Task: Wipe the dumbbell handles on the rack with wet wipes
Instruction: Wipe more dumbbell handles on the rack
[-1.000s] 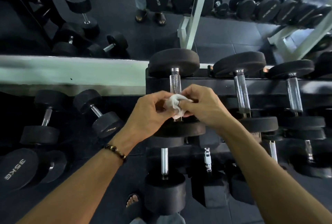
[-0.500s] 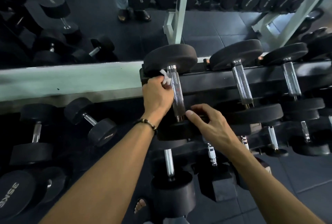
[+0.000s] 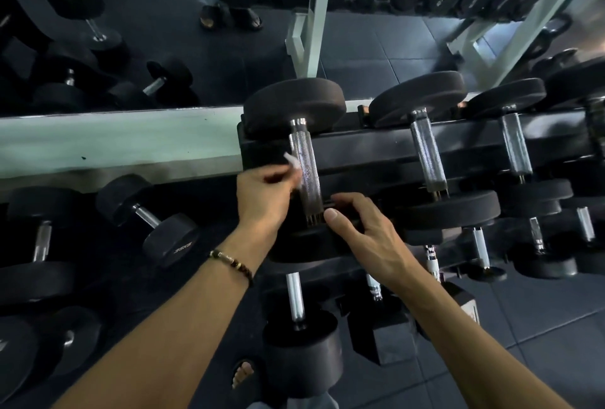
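A black dumbbell lies at the left end of the rack's top shelf, and its knurled chrome handle points toward me. My left hand grips a white wet wipe and holds it against the left side of that handle, near its lower half. My right hand rests on the near black head of the same dumbbell, thumb up beside the handle's near end. The hand's fingers reach over the head's far edge and are partly hidden.
Two more dumbbells with chrome handles lie to the right on the top shelf. Lower shelves hold others. Loose dumbbells lie on the floor at left. A mirror behind reflects a white rack post.
A second ago both hands held the wipe together. My left hand then took it to the handle's top and has since slid down the handle. My right hand stays on the near head.
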Motion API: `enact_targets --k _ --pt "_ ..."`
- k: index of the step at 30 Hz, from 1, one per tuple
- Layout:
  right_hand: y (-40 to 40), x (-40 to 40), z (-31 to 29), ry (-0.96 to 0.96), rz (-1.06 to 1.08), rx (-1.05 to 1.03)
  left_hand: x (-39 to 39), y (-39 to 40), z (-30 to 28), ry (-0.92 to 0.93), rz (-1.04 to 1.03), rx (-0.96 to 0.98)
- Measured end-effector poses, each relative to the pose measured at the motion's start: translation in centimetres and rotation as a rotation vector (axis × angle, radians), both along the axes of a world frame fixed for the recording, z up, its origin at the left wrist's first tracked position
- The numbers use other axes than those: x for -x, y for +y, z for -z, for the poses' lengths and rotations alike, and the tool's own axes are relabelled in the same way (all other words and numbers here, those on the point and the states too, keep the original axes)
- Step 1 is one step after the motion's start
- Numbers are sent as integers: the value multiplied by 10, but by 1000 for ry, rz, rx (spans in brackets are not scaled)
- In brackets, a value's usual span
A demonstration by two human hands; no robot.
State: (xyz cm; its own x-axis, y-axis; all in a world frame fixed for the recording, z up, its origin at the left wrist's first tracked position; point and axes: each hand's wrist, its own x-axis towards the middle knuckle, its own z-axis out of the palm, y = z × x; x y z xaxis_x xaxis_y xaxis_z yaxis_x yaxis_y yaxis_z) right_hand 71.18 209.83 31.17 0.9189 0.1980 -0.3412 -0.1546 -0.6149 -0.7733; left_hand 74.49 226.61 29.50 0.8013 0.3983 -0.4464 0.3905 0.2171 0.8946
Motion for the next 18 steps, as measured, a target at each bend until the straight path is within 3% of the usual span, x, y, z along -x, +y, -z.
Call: enact_targets --k 6,11,16,18 --pt "-1 1 4 -5 14 -6 -46 4 -15 -101 -227 49" --pt "0 1 5 -37 27 -24 -1 6 -14 41 72 -7" --pt "-1 1 6 -23 22 -42 -51 3 -13 137 -142 321" --pt "-1 1 7 -32 27 -47 -60 9 -6 153 -35 443"
